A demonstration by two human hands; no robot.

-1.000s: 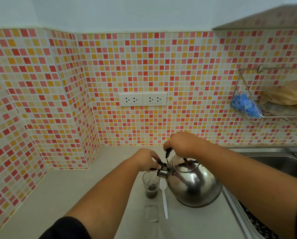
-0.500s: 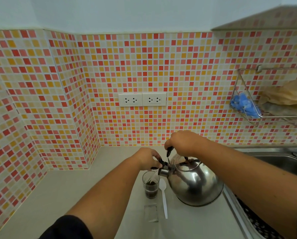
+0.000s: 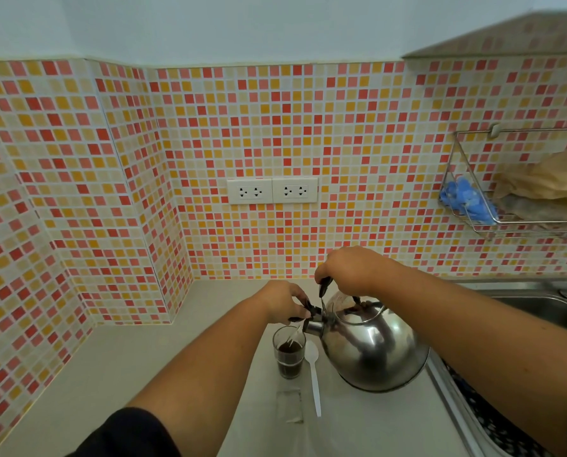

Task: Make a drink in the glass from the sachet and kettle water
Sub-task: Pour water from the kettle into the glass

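One steel kettle [image 3: 371, 351] is tipped toward one glass [image 3: 289, 354], and a thin stream of water runs from its spout into the dark liquid that fills the lower half of the glass. The right hand [image 3: 348, 268] is closed around the kettle's black handle from above. The left hand [image 3: 287, 301] sits at the spout, its fingers pinched on the small black spout cap. The glass stands upright on the pale tabletop [image 3: 117, 367], just left of the kettle's body and directly under the spout. One white plastic spoon [image 3: 313, 374] lies flat between glass and kettle, bowl away from the person, handle pointing toward them. One clear sachet [image 3: 289, 406] lies flat on the tabletop in front of the glass, near the spoon's handle; whether it is empty is hard to tell. On the mosaic tiled wall are two white double sockets [image 3: 272, 190], side by side. One wire rack [image 3: 519, 179] hangs on the right, holding something blue and something tan. A steel sink [image 3: 539, 305] lies beside the right arm.
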